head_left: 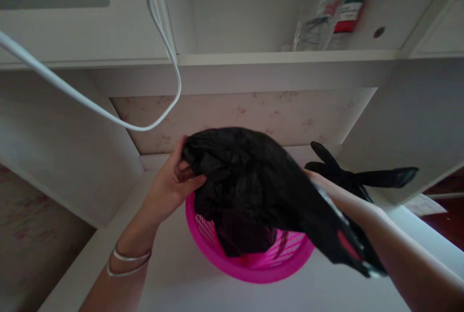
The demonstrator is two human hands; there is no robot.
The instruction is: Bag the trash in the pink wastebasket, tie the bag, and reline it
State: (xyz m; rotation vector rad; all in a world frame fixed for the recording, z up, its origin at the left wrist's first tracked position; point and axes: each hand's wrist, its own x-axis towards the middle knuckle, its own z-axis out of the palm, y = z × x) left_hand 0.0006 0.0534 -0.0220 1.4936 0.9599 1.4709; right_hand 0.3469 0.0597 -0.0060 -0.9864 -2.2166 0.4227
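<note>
A black bag (pixel 250 176) drooped over 1 pink basket (pixel 250 273).
The left hand (pixel 174 181) pinched its edge; whether the right hand (pixel 314 178), mostly hidden, gripped anything, I couldn't tell.

1. A white desk (pixel 170 278) here carries a pink basket (pixel 250 274), its open top facing up.
2. Behind the basket, off to its right, there's something black (pixel 340 174); I can't tell whether it rests on the desk.
3. A white shelf (pixel 239 58) runs above and behind the basket.
4. On it, right of the basket, stand a bottle (pixel 319 17) and a pack (pixel 353 7).
</note>
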